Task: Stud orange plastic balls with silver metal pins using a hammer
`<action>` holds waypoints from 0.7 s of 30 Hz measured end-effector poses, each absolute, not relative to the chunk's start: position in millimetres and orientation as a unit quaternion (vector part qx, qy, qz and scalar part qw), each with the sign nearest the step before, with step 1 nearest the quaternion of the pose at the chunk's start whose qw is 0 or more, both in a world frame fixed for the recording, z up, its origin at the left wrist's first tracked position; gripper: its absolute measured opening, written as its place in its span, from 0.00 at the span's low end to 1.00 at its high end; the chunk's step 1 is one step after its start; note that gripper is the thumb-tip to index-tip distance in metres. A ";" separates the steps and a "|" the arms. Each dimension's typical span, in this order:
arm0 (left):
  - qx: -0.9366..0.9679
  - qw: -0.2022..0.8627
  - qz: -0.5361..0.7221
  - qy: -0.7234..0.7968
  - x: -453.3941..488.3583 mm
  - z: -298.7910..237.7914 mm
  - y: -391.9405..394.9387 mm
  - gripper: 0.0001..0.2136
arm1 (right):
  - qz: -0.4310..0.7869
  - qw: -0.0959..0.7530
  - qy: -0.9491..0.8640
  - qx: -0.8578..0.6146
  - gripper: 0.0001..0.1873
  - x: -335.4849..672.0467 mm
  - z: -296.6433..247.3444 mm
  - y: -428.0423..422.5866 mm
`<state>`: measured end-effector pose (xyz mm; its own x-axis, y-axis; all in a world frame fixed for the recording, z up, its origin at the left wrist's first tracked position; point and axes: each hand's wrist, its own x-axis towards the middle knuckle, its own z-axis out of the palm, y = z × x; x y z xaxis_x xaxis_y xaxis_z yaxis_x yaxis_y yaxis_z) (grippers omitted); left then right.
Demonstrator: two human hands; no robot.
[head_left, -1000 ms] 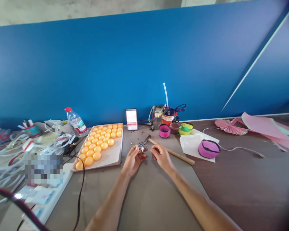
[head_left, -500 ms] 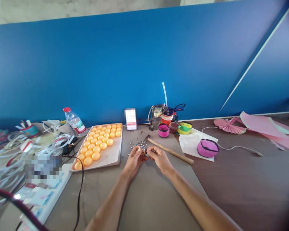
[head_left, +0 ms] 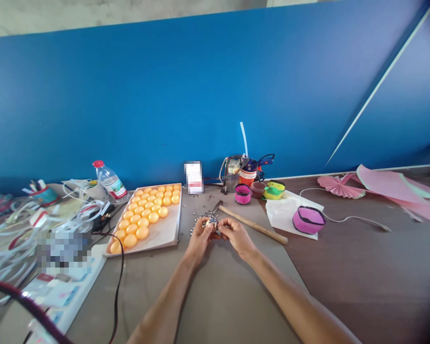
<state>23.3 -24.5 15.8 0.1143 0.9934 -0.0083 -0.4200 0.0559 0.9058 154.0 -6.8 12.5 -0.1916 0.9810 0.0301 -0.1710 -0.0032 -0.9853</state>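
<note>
My left hand and my right hand meet over the grey table, fingers pinched together on a small shiny silver cluster held between them. Tiny silver beads lie scattered on the table just beyond my left fingers. A hammer with a wooden handle lies right behind my hands, its metal head by the cluster. To the left stands a white tray filled with several orange balls.
Pink pots, a yellow-green pot and a cup of tools stand at the back right on white paper. Pink paper fans lie far right. A water bottle, tangled white straps and a black cable crowd the left.
My right hand moved left and joined my left hand on the shiny cluster. Both hands have stayed close together since.
</note>
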 end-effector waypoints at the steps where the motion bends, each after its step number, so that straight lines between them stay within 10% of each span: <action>1: 0.399 0.632 0.559 0.359 23.8 16.9 -25.1 0.13 | 0.587 0.494 -0.502 -0.399 0.10 154.1 12.3 -7.1; 21: 0.403 0.633 0.573 0.330 21.4 14.9 -22.5 0.11 | 0.577 0.508 -0.509 -0.387 0.09 165.0 12.3 3.1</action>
